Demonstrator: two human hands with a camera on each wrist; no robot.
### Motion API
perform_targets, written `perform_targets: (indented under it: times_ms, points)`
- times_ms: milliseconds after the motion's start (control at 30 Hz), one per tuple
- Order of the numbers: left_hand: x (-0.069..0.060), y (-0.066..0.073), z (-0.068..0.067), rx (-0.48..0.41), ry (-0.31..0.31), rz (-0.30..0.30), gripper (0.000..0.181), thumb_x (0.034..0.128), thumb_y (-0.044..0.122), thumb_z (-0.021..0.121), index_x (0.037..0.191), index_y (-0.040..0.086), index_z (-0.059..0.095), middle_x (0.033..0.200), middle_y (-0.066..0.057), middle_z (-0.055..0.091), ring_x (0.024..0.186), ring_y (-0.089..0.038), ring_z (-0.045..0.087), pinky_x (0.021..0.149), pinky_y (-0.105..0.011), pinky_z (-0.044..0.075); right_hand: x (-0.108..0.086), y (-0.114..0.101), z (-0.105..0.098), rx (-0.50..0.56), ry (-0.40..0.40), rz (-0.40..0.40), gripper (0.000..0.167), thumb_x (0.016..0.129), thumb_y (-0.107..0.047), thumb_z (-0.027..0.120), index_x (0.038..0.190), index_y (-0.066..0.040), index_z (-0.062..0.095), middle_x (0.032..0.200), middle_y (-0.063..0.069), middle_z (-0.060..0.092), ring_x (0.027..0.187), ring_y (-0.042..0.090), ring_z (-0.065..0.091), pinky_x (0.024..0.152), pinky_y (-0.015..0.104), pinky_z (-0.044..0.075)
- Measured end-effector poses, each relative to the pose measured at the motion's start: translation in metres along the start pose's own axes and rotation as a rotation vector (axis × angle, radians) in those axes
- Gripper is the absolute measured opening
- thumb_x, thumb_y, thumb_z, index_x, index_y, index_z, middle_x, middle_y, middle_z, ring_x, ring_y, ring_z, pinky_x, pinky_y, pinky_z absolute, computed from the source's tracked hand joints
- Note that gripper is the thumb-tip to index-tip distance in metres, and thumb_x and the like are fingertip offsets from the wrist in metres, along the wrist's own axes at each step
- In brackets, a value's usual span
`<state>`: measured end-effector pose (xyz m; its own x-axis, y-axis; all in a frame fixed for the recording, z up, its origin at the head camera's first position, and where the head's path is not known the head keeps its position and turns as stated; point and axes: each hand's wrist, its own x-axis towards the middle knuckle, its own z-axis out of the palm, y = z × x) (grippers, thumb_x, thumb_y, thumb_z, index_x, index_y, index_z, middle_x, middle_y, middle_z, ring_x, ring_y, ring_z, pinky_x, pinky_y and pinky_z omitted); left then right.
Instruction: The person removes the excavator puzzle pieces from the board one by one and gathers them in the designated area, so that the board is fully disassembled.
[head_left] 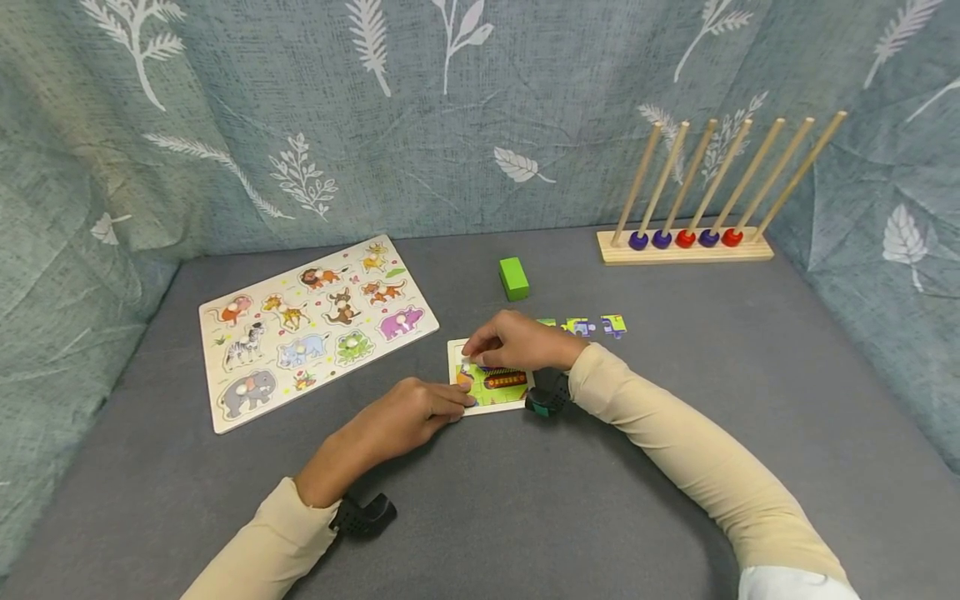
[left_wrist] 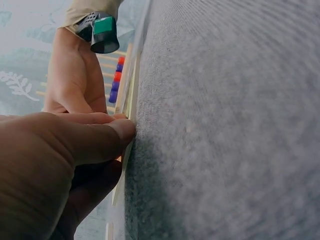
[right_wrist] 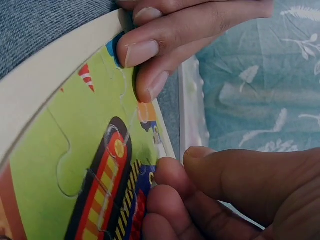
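Note:
A small wooden-framed puzzle (head_left: 495, 408) lies flat, showing a digger picture on green. My left hand (head_left: 408, 417) holds its lower left corner, with the thumb at the frame's edge and fingertips on the picture; in the left wrist view the left hand (left_wrist: 55, 155) meets the thin edge. Over the puzzle's upper left part is my right hand (head_left: 525, 342). In the right wrist view the right hand (right_wrist: 240, 190) has bent fingers touching the picture and the thumb close to them; whether a piece is between them cannot be told. Pale bare wood shows beside these fingertips.
Loose puzzle pieces (head_left: 613, 324) lie just beyond my right wrist, partly hidden by it. A green block (head_left: 513, 278) stands behind the puzzle. An animal peg board (head_left: 300, 329) lies at left; a rod stand (head_left: 682, 250) with red and blue beads is at the back right, near the curtain.

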<state>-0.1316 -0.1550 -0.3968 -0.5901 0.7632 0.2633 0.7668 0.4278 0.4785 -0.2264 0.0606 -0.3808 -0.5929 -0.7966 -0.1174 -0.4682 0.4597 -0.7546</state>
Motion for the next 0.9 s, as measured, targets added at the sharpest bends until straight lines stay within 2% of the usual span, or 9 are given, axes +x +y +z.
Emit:
perform_targets:
  times_ms: [300, 433, 667, 767, 900]
  points:
    - [0.001, -0.001, 0.001, 0.009, -0.004, 0.005, 0.019, 0.085, -0.005, 0.07, 0.103, 0.0, 0.076, 0.109, -0.007, 0.072, 0.112, -0.022, 0.063, 0.089, -0.037, 0.052, 0.002, -0.002, 0.002, 0.004, -0.016, -0.011, 0.021, 0.093, 0.0, 0.062, 0.112, 0.0, 0.072, 0.1, 0.006, 0.071, 0.087, 0.011, 0.063, 0.078, 0.024, 0.051]
    - [0.001, 0.0, 0.001, 0.029, -0.012, 0.012, 0.018, 0.086, -0.005, 0.07, 0.102, 0.0, 0.076, 0.109, -0.007, 0.071, 0.113, -0.023, 0.062, 0.089, -0.037, 0.052, 0.005, -0.003, 0.003, -0.012, -0.024, -0.003, 0.021, 0.093, -0.001, 0.063, 0.111, -0.001, 0.073, 0.101, 0.005, 0.071, 0.088, 0.01, 0.064, 0.079, 0.023, 0.051]
    - [0.0, 0.001, 0.001, 0.009, -0.006, -0.007, 0.018, 0.0871, -0.004, 0.069, 0.102, 0.0, 0.076, 0.111, -0.007, 0.071, 0.116, -0.022, 0.061, 0.093, -0.036, 0.05, 0.008, -0.007, 0.005, -0.061, -0.015, 0.02, 0.019, 0.092, -0.001, 0.064, 0.107, -0.003, 0.074, 0.098, 0.004, 0.071, 0.089, 0.01, 0.064, 0.081, 0.024, 0.051]
    - [0.0, 0.002, 0.002, 0.039, -0.012, 0.005, 0.017, 0.0874, -0.005, 0.068, 0.103, -0.001, 0.076, 0.112, -0.008, 0.07, 0.116, -0.024, 0.061, 0.094, -0.037, 0.049, 0.009, -0.008, 0.006, -0.091, -0.016, 0.03, 0.017, 0.091, -0.001, 0.065, 0.105, -0.004, 0.075, 0.095, 0.002, 0.07, 0.087, 0.01, 0.064, 0.08, 0.023, 0.05]
    - [0.0, 0.006, 0.001, 0.118, -0.013, 0.051, 0.016, 0.0868, -0.006, 0.068, 0.101, -0.002, 0.075, 0.111, -0.009, 0.07, 0.114, -0.026, 0.061, 0.096, -0.037, 0.048, 0.01, -0.011, 0.006, -0.103, -0.015, 0.032, 0.015, 0.09, 0.0, 0.065, 0.101, -0.004, 0.075, 0.091, 0.001, 0.07, 0.084, 0.01, 0.063, 0.078, 0.024, 0.05]
